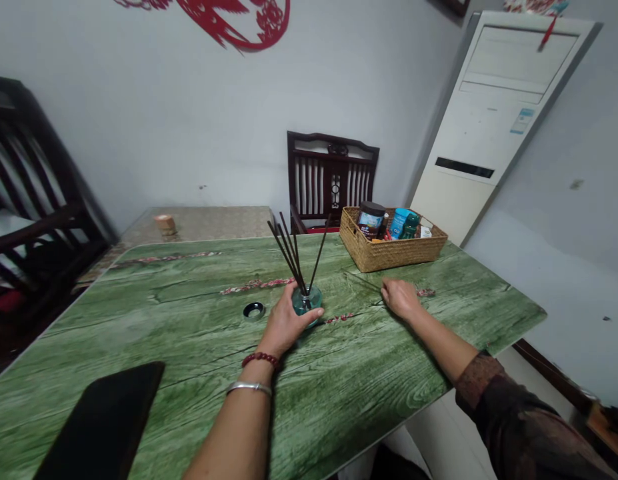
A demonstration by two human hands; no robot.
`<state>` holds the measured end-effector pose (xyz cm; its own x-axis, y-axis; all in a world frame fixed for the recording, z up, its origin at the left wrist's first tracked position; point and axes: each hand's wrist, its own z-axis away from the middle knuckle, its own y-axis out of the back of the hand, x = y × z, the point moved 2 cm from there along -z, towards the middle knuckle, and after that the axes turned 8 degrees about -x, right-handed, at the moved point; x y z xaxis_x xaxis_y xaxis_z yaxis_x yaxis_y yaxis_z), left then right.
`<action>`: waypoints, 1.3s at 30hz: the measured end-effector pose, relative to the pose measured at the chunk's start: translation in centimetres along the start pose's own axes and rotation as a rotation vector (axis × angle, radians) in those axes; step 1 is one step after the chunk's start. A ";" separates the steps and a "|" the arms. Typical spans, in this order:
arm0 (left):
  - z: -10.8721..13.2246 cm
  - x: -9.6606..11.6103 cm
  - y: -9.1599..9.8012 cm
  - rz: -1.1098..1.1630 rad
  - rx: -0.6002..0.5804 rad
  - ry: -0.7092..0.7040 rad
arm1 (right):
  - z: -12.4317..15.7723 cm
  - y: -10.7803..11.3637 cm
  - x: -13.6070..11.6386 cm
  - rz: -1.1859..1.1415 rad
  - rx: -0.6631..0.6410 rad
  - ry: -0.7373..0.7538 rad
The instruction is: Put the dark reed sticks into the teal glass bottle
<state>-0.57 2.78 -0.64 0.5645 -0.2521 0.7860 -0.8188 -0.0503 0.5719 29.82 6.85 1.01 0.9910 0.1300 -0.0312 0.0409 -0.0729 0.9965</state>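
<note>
My left hand (286,327) is shut around a glass reed diffuser bottle (307,301) with thin black sticks (286,257). My right hand (401,299) lies open on the green wood-look table (189,360), holding nothing. A woven basket (389,250) sits behind them, and a small black ring (253,310) sits near my left hand.

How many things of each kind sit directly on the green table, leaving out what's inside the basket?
Glass diffuser bottle: 1
Round black-rimmed cap: 1
Wicker basket: 1
Black flat device: 1
Total: 4
</note>
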 end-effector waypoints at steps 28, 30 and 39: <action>-0.1 -0.1 -0.2 0.042 0.017 -0.019 | -2.4 5.8 -16.3 -1.123 0.211 0.404; -0.1 -0.5 -0.3 0.079 0.003 -0.038 | -1.9 5.4 -16.4 -0.964 0.206 0.400; -0.5 -0.9 -0.2 0.076 0.007 0.039 | -0.8 -0.6 -11.4 -0.956 0.105 0.164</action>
<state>-0.88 3.47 -1.32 0.5046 -0.2178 0.8354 -0.8598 -0.0394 0.5091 18.45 6.21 0.87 0.5044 0.3155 -0.8038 0.8375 0.0479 0.5444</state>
